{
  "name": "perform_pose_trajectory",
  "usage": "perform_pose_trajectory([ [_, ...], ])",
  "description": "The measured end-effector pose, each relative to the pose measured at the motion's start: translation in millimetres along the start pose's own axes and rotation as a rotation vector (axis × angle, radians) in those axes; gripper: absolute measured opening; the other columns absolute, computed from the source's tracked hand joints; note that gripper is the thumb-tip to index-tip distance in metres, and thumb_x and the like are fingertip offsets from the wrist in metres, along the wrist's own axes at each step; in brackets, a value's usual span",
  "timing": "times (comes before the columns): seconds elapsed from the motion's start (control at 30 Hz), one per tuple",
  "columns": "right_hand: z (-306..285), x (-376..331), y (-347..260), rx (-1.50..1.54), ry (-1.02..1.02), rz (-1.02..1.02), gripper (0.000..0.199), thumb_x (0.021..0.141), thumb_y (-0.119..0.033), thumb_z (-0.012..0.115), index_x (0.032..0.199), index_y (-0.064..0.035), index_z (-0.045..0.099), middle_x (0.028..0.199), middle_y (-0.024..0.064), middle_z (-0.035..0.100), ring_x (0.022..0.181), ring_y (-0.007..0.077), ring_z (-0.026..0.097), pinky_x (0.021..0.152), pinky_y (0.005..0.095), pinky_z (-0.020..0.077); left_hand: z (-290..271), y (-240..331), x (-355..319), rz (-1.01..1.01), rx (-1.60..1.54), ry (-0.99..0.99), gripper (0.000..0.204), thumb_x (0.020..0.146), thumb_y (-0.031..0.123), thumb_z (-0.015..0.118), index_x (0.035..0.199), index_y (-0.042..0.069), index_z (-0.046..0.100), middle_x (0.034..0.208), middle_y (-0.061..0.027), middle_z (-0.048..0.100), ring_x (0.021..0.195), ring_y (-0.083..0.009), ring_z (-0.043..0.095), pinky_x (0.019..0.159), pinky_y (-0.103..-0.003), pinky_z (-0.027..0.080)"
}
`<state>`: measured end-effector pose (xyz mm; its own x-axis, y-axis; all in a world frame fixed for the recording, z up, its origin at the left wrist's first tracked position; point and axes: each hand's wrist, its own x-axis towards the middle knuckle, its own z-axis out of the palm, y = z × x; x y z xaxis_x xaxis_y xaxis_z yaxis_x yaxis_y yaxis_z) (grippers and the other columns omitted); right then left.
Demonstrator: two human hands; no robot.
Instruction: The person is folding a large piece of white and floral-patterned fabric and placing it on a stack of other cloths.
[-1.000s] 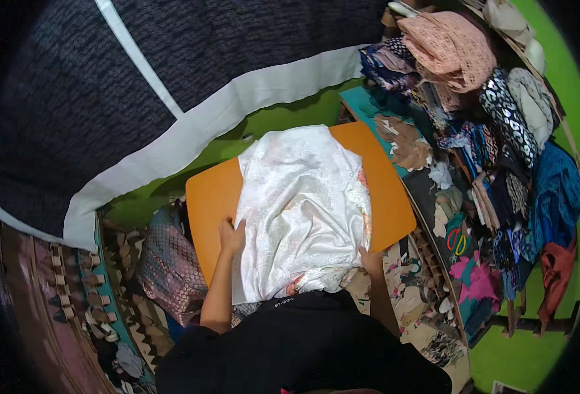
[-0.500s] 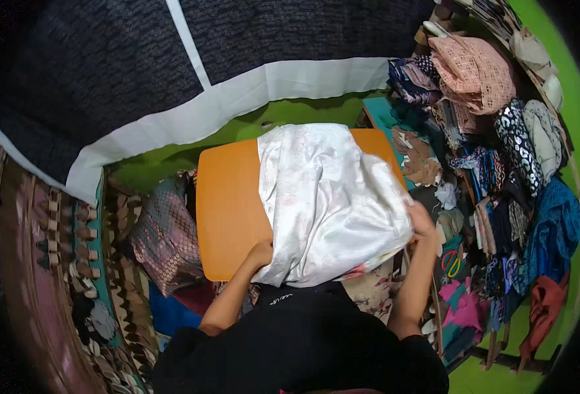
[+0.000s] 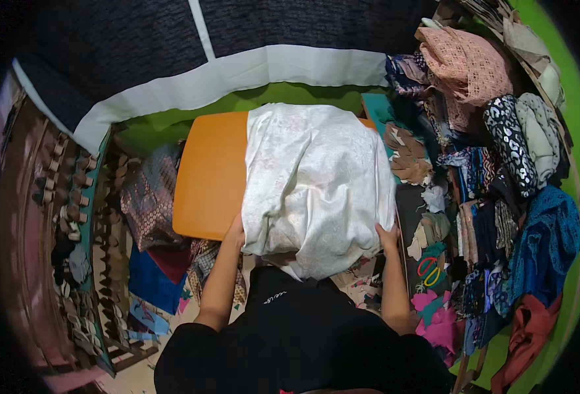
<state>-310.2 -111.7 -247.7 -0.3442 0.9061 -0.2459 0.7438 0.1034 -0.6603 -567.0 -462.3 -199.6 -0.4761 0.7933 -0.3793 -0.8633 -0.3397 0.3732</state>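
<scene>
Draping over the orange counter [image 3: 208, 177], the white cloth [image 3: 319, 177] covers the middle and most of the right side, leaving a broad bare stretch at the left! Soft folds run down its middle, and its near end drops past the counter's front edge, right up against the person's black shirt [image 3: 296, 335]. Over to the right grip [image 3: 388, 238], and it's closed on the cloth's lower right edge. Across at the left grip [image 3: 238, 231], the hand meets the cloth's left edge, but the fingers are mostly tucked out of sight, so I can't tell how firmly it is closed. Just left of the counter sits a patterned bundle [image 3: 148, 194], with a blue cloth [image 3: 155, 282] below it. On the right, brown scraps [image 3: 407, 154] lie near the counter, and further down come scissors with red and yellow handles [image 3: 430, 270], just above pink scraps [image 3: 438, 328]. Higher up, a peach openwork fabric [image 3: 467, 65] crowns the crowded heap, while a teal-blue cloth [image 3: 546, 236] hangs further out. And beyond the counter, a dark curtain with a white border [image 3: 257, 75] stretches along the green wall [image 3: 171, 125].
</scene>
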Motion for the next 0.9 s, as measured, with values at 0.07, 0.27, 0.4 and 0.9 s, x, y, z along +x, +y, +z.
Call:
perform_pose_trajectory([
  [0.07, -6.7, -15.1, -12.9, -0.002, 0.024, 0.048, 0.081, 0.065, -0.034, 0.066, 0.122, 0.0073, 0.027, 0.123, 0.0221, 0.034, 0.111, 0.0280, 0.038, 0.091, 0.0330, 0.0316, 1.0, -5.7, -4.1, 0.041, -0.028, 0.076, 0.040, 0.085, 0.027, 0.037, 0.112, -0.002, 0.045, 0.106, -0.0156, 0.052, 0.091, -0.0250, 0.054, 0.080, -0.037, 0.045],
  [0.27, -15.6, -10.0, 11.6, 0.025, -0.529, 0.227, 0.088, 0.064, -0.044, 0.063, 0.119, 0.0144, 0.027, 0.126, 0.0252, 0.029, 0.113, 0.0288, 0.036, 0.091, 0.0332, 0.0323, 11.6, 22.8, -19.2, 0.675, 1.050, 0.691, 0.042, 0.074, 0.024, 0.056, 0.104, -0.005, 0.050, 0.097, -0.0135, 0.056, 0.083, -0.0192, 0.055, 0.070, -0.029, 0.045],
  [0.4, -55.7, 40.1, 27.0, 0.016, -0.355, 0.044, 0.061, 0.067, -0.034, 0.062, 0.103, 0.0129, 0.047, 0.095, 0.0159, 0.056, 0.083, 0.0217, 0.054, 0.075, 0.0311, 0.0409, 33.4, 116.5, -62.5, 0.697, 1.275, 0.754, 0.027, 0.068, 0.022, 0.063, 0.081, -0.002, 0.062, 0.078, -0.0078, 0.056, 0.067, -0.0139, 0.051, 0.058, -0.026, 0.039],
  [0.9, 11.6, -40.4, 11.2, 0.342, -0.323, 0.288, 0.060, 0.069, -0.018, 0.062, 0.121, -0.0060, 0.034, 0.112, 0.0121, 0.048, 0.085, 0.0287, 0.054, 0.064, 0.0418, 0.0443, -162.0, 94.3, -127.5, 0.509, 1.210, 1.052, 0.047, 0.050, 0.021, 0.074, 0.088, -0.003, 0.059, 0.080, -0.0122, 0.061, 0.071, -0.0190, 0.058, 0.064, -0.031, 0.046],
])
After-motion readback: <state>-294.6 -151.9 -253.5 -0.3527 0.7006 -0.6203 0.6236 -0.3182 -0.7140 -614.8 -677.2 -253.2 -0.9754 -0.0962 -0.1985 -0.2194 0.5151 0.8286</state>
